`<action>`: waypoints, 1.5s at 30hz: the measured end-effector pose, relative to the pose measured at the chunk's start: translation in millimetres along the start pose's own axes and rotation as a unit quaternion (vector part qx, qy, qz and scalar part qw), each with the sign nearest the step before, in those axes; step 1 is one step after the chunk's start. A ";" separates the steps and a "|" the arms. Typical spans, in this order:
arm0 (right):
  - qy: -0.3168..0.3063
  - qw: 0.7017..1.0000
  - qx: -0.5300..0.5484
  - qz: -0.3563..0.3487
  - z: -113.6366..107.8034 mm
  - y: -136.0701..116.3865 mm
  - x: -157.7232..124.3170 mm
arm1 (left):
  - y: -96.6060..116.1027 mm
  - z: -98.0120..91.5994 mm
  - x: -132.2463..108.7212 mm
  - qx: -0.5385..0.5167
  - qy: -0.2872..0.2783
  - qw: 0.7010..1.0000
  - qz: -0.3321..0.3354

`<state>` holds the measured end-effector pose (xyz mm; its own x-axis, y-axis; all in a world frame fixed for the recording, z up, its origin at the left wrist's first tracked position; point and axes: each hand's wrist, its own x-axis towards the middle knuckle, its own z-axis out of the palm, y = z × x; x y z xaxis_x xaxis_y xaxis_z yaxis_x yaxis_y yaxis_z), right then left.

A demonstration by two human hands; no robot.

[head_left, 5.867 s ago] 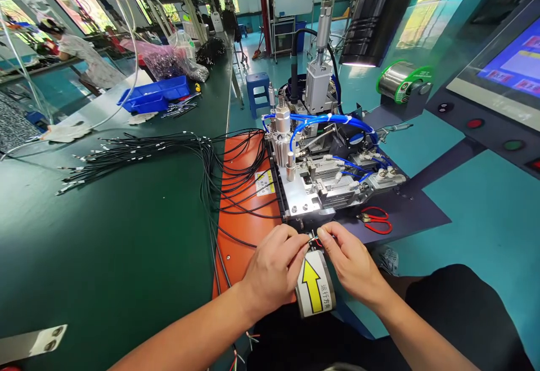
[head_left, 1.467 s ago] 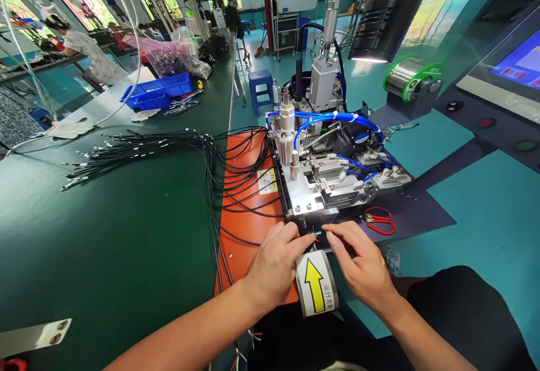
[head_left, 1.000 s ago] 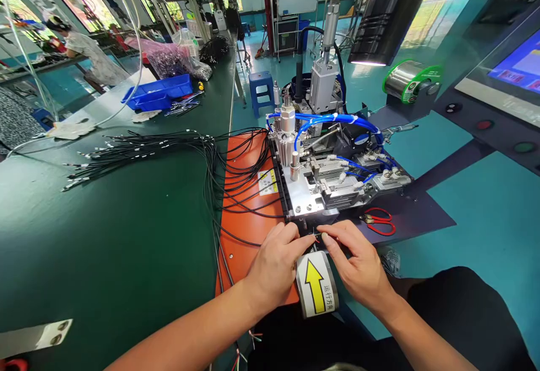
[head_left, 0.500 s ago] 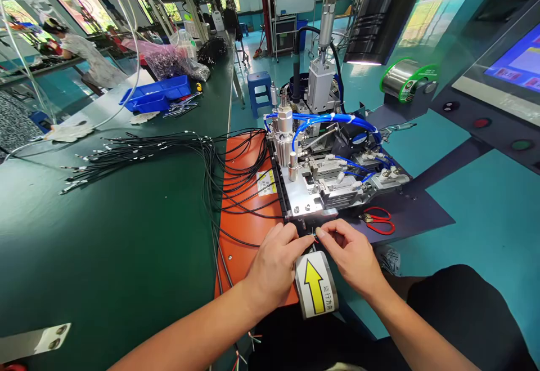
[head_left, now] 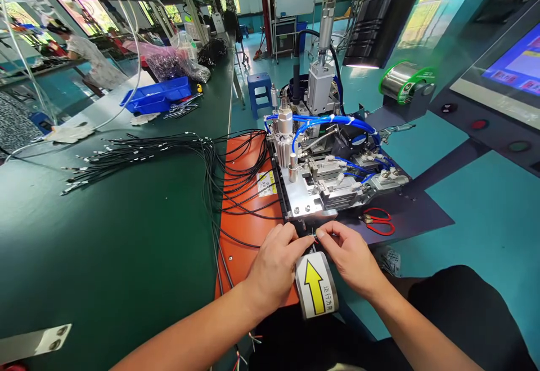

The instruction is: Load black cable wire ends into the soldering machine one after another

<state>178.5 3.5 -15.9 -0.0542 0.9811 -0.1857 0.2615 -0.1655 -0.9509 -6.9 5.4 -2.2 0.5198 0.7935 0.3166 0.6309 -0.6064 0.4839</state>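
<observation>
My left hand point(head_left: 278, 261) and my right hand point(head_left: 343, 253) meet at the near edge of a metal machine point(head_left: 312, 174), fingertips almost touching. Both are closed in a pinch around thin coloured wires point(head_left: 315, 239), of which only a small red bit and a pale tip show. Just below the fingers is a metal plate with a yellow arrow label point(head_left: 316, 286). Black cables point(head_left: 240, 208) run across the orange base point(head_left: 240, 230) left of the machine. Further cable ends with stripped coloured wires point(head_left: 239, 357) hang beneath my left forearm.
Red-handled cutters point(head_left: 378, 221) lie on the dark plate right of the machine. A solder wire spool point(head_left: 399, 84) and a control panel with a screen point(head_left: 514, 72) stand at the right. Cable ends point(head_left: 122, 154) and a blue tray point(head_left: 158, 94) rest on the green table point(head_left: 126, 241). Another person point(head_left: 90, 58) sits far left.
Both hands stay at nearly the same spot, with my right hand's fingers shifting slightly. The person at far left has moved their arm a little.
</observation>
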 end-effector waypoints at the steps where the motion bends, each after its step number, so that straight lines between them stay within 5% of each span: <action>1: 0.003 1.000 0.000 -0.001 1.0 0.3 -0.6 | 0.6 -0.3 -0.2 0.005 -0.001 1.000 0.001; 16: 0.024 0.999 0.016 0.019 4.5 7.6 -7.5 | 1.9 -0.9 -1.4 0.027 -0.003 1.000 -0.002; 24: -0.024 0.997 0.053 0.058 2.3 -3.6 -16.5 | 3.5 -2.7 -0.2 0.023 -0.004 1.000 -0.005; 34: 0.020 0.978 -0.154 -0.140 -3.2 -11.8 -12.0 | 2.4 -0.2 -2.1 0.010 -0.002 1.000 -0.008; 45: 0.022 0.972 -0.174 -0.154 -7.4 -5.6 -7.5 | 2.9 -0.7 -1.9 0.009 -0.007 1.000 -0.012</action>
<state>184.6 -2.2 -7.3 -0.1432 0.9833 0.1123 0.5508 0.1734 -0.8164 -6.5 2.2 -0.8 0.5112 0.8077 0.2938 0.6540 -0.5874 0.4767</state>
